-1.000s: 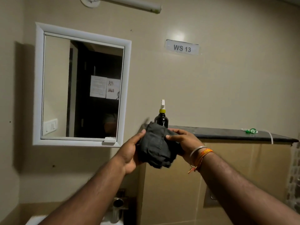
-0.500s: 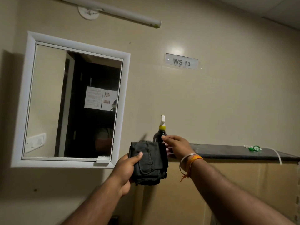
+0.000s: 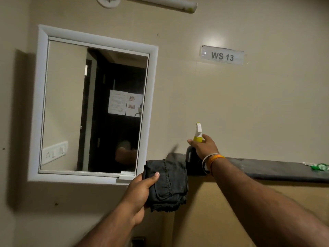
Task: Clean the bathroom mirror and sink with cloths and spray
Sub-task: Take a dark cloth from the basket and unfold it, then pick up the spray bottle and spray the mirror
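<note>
A folded dark grey cloth [image 3: 167,184] is held up in front of the wall by my left hand [image 3: 141,189], thumb on its front. To its right a dark spray bottle [image 3: 191,157] with a yellow collar and white nozzle stands on a dark stone ledge [image 3: 267,169]. My right hand [image 3: 203,146] wraps around the bottle's neck from behind, fingers curled on it. The white-framed mirror [image 3: 92,107] hangs on the wall to the left, just above and beside the cloth. The sink is out of view.
A "WS 13" sign [image 3: 222,55] is fixed on the beige wall above the ledge. A tube light [image 3: 160,2] runs along the top. A small green and white item [image 3: 318,166] lies at the ledge's far right end.
My right hand let go of the cloth and moved up to the spray bottle's neck. The left hand now holds the cloth alone. The view tilted upward.
</note>
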